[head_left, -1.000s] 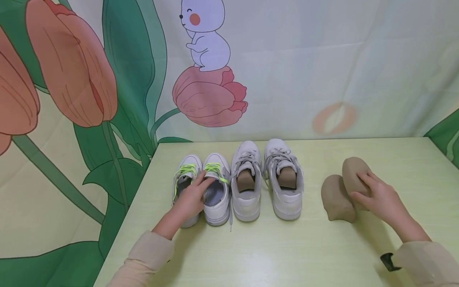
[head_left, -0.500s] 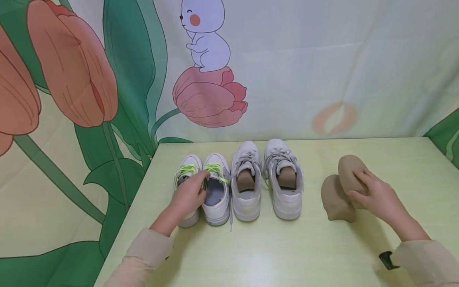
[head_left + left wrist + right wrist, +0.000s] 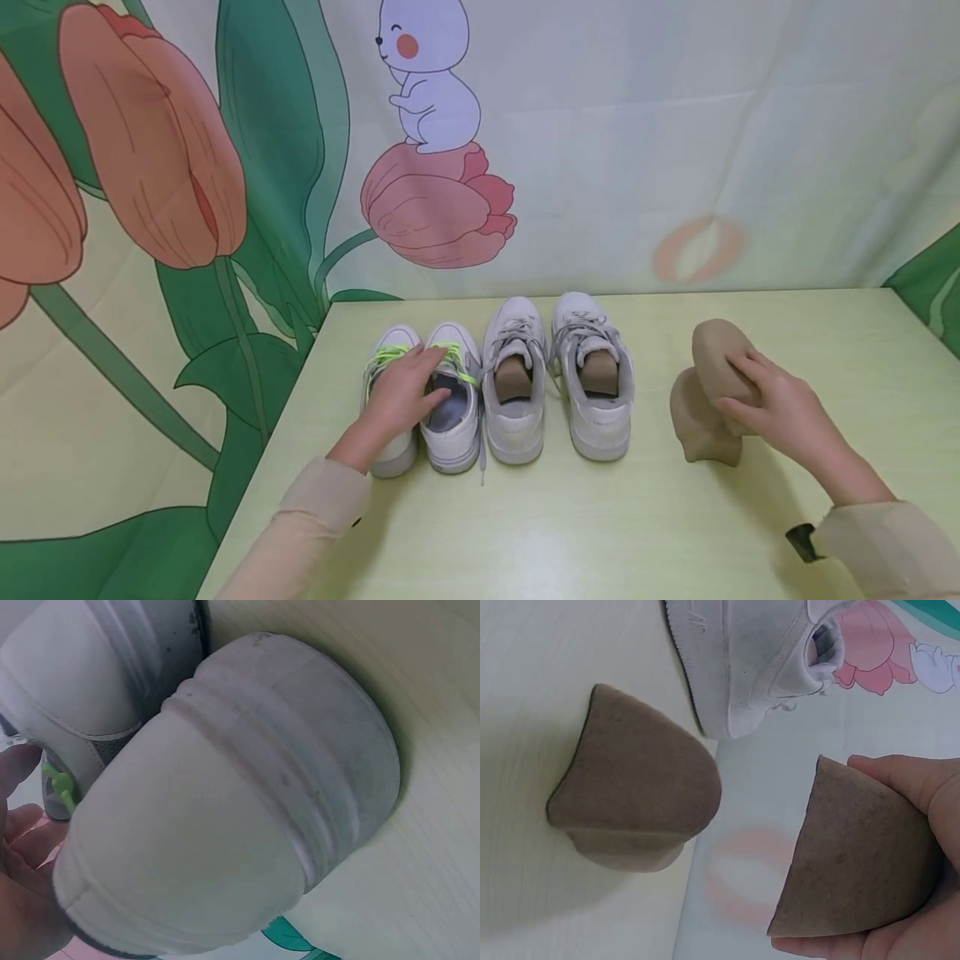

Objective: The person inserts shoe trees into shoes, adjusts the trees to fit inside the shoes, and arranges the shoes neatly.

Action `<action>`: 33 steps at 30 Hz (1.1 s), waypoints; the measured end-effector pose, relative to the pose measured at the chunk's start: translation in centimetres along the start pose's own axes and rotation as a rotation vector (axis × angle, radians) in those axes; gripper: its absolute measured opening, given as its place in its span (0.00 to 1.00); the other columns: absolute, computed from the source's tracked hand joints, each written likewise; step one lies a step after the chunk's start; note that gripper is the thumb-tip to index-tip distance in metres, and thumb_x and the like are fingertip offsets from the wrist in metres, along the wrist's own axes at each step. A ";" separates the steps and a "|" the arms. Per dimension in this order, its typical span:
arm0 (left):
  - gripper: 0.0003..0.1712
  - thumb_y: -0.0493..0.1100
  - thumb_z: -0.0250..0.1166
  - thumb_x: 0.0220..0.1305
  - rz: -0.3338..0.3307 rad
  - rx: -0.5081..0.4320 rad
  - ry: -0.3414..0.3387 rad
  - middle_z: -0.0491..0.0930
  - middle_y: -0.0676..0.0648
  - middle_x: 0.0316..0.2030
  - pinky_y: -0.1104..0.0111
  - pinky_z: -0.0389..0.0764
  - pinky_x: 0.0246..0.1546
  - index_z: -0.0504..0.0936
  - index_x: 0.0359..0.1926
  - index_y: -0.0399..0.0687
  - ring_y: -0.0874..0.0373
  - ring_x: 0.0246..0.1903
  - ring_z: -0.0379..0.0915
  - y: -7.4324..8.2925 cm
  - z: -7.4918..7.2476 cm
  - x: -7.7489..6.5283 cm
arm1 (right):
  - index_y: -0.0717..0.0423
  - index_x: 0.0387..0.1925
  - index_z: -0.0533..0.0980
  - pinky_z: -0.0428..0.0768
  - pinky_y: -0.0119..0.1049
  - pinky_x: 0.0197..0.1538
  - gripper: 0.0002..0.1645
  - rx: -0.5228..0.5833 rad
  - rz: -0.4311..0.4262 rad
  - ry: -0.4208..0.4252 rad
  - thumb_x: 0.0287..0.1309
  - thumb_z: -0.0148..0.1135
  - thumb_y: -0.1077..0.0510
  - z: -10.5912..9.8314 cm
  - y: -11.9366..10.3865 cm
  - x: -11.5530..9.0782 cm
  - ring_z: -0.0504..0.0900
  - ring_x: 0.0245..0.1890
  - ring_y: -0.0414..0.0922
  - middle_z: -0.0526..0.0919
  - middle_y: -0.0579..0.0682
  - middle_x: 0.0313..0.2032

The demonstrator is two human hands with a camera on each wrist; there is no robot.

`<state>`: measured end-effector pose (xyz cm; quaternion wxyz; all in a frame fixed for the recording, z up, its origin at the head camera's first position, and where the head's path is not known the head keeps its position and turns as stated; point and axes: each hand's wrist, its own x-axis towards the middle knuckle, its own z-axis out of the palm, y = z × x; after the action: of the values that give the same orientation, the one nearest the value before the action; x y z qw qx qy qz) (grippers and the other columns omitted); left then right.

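Observation:
My left hand [image 3: 401, 387] hovers with spread, relaxed fingers over a pair of white sneakers with lime-green laces. The left sneaker [image 3: 393, 462] is mostly covered by the hand; the right sneaker [image 3: 453, 454] shows a grey insole. In the left wrist view, a sneaker heel [image 3: 187, 832] fills the middle, with fingers beyond it. My right hand [image 3: 783, 404] grips a brown, rounded shoe insert [image 3: 855, 855] between thumb and fingers, raised above the table. Another brown shoe insert [image 3: 637, 765] stands below and left of it.
Two larger white sneakers with grey laces, one left [image 3: 516, 442] and one right [image 3: 600, 437], stand in the row. Each has a brown insert inside, the left insert [image 3: 513, 379] and the right insert [image 3: 600, 372]. A printed cloth [image 3: 600, 167] hangs behind the table [image 3: 525, 533].
My right hand has carried the brown insert slightly left and up, overlapping the standing one more. The left hand has shifted off the right lime-laced sneaker's collar, its fingers now spread.

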<state>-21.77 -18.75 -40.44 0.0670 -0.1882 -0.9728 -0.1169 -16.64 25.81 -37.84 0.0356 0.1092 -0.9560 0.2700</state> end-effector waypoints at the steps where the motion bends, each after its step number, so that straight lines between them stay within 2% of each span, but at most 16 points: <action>1: 0.33 0.49 0.62 0.54 -0.005 0.012 -0.010 0.67 0.43 0.58 0.51 0.60 0.58 0.65 0.60 0.46 0.44 0.61 0.57 0.0 0.1 0.1 | 0.67 0.62 0.56 0.63 0.62 0.49 0.42 -0.001 0.002 0.002 0.52 0.59 0.48 0.0 -0.1 0.0 0.59 0.54 0.72 0.54 0.75 0.59; 8: 0.33 0.52 0.61 0.54 -0.002 0.094 -0.056 0.66 0.44 0.59 0.50 0.58 0.59 0.66 0.60 0.46 0.45 0.62 0.55 -0.3 0.9 0.8 | 0.65 0.60 0.60 0.67 0.61 0.47 0.42 -0.005 0.013 0.014 0.49 0.62 0.48 -0.2 -1.0 -0.1 0.62 0.54 0.70 0.58 0.72 0.59; 18: 0.30 0.51 0.62 0.54 0.008 0.134 -0.054 0.68 0.43 0.58 0.50 0.58 0.59 0.69 0.57 0.46 0.45 0.62 0.55 -0.5 1.2 1.2 | 0.62 0.56 0.66 0.71 0.58 0.42 0.37 0.005 -0.041 0.128 0.44 0.66 0.52 -0.5 -3.1 -0.6 0.67 0.51 0.68 0.65 0.69 0.56; 24: 0.27 0.51 0.62 0.54 0.029 0.182 -0.047 0.69 0.44 0.57 0.52 0.59 0.59 0.72 0.54 0.48 0.46 0.61 0.57 -0.4 1.2 1.2 | 0.62 0.54 0.68 0.72 0.57 0.42 0.35 0.016 -0.073 0.150 0.44 0.67 0.53 -0.6 -4.6 -0.7 0.68 0.50 0.67 0.66 0.68 0.56; 28: 0.23 0.51 0.60 0.55 0.036 0.207 -0.024 0.71 0.45 0.56 0.53 0.61 0.58 0.75 0.51 0.50 0.47 0.60 0.60 -0.4 1.4 1.3 | 0.61 0.54 0.68 0.72 0.56 0.42 0.35 0.009 -0.093 0.154 0.43 0.67 0.53 -0.4 -5.2 -0.7 0.69 0.50 0.66 0.67 0.68 0.56; 33: 0.17 0.51 0.59 0.56 0.041 0.213 0.046 0.75 0.48 0.52 0.55 0.64 0.55 0.80 0.45 0.51 0.50 0.56 0.65 -0.5 1.8 1.4 | 0.61 0.54 0.69 0.73 0.56 0.42 0.35 -0.002 -0.127 0.164 0.42 0.67 0.53 -0.1 -5.8 -0.6 0.71 0.49 0.65 0.68 0.67 0.55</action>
<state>-23.39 -18.29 -42.01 0.1113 -0.1974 -0.9739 -0.0158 -14.74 21.18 -34.84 0.1309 0.1472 -0.9413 0.2742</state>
